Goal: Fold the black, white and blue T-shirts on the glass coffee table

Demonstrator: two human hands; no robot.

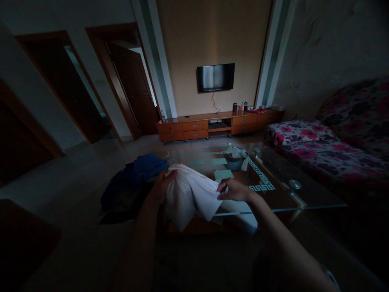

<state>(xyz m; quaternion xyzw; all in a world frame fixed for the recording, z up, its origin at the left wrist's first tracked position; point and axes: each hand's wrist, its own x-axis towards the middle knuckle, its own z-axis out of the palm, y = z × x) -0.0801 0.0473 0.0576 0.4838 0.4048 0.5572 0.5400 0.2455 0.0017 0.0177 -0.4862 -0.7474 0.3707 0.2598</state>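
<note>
A white cloth (191, 194), perhaps a garment, hangs in folds between my two hands at the near edge of the glass coffee table (316, 198). My left hand (164, 184) grips its upper left part, the thumb lying over the fabric. At the cloth's right side, my right hand (232, 190) pinches the edge between thumb and fingers. Left of my left hand lies a pile of dark and blue clothes (148, 164). What kind of garment the white cloth is, I cannot tell.
A small basket (235, 164) with white stuff in it stands toward the table's far side. Beyond is a wooden TV cabinet (194, 126) with bottles on it, below a wall television (215, 77). A flower-patterned sofa (328, 154) runs along the right. Doorways open at left.
</note>
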